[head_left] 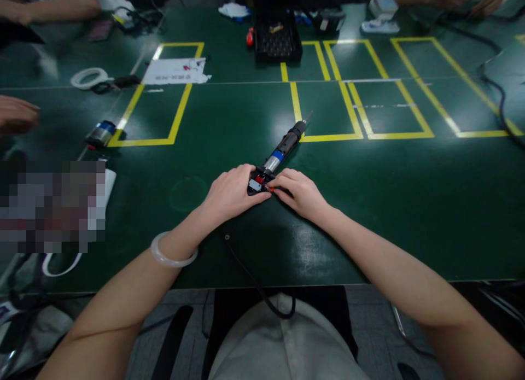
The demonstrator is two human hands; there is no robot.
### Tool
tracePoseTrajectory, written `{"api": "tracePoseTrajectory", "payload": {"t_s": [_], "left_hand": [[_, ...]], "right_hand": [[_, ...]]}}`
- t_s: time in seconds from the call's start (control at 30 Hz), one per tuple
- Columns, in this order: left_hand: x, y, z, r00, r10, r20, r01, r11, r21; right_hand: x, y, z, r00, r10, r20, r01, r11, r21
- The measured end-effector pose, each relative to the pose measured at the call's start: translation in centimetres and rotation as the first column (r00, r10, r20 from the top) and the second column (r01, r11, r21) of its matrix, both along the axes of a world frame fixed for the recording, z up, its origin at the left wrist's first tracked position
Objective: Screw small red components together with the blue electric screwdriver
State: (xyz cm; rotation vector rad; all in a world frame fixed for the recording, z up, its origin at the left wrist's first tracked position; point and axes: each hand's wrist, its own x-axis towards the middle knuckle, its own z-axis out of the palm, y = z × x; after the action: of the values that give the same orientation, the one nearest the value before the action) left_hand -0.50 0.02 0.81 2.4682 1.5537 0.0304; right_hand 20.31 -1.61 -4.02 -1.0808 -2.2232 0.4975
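Observation:
On the green table lies an opened electric screwdriver, its thin bit pointing away to the upper right. A silver and blue motor shows inside the dark housing. My left hand is wrapped around the rear end, thumb along the near side. There a light grey block and a small red part show. The fingers of my right hand are pinched together at this end, by a tiny orange-red piece, perhaps a wire. What exactly they hold is too small to make out. A black cord lies below my hands and hangs over the table edge.
Another motor lies to the left, near another person's hand. A black parts tray stands at the back beside a red object. Yellow tape outlines mark the tabletop. A cable coil sits back left.

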Motion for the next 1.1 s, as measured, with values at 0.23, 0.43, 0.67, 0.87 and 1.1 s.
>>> {"api": "tracePoseTrajectory", "payload": {"t_s": [0.23, 0.43, 0.67, 0.87, 1.1], "left_hand": [[0.54, -0.34, -0.03, 0.999, 0.033, -0.035, -0.031, 0.998, 0.049], [0.64, -0.41, -0.08, 0.998, 0.045, -0.039, -0.043, 0.998, 0.054], [0.93, -0.51, 0.09, 0.997, 0.056, -0.054, -0.052, 0.997, 0.065], [0.87, -0.42, 0.06, 0.997, 0.057, -0.047, -0.053, 0.996, 0.066], [0.71, -0.32, -0.14, 0.998, 0.054, -0.031, -0.052, 0.997, 0.061]], "right_hand": [[-0.04, -0.02, 0.04, 1.000, -0.009, -0.009, 0.009, 1.000, -0.008], [-0.18, 0.12, 0.32, 1.000, -0.030, 0.005, 0.031, 0.998, -0.058], [-0.40, 0.42, 0.24, 0.998, -0.062, 0.027, 0.063, 0.995, -0.073], [-0.36, 0.45, 0.09, 0.998, -0.064, 0.027, 0.066, 0.995, -0.074], [-0.29, 0.30, 0.19, 0.998, -0.065, -0.022, 0.063, 0.994, -0.093]]}}
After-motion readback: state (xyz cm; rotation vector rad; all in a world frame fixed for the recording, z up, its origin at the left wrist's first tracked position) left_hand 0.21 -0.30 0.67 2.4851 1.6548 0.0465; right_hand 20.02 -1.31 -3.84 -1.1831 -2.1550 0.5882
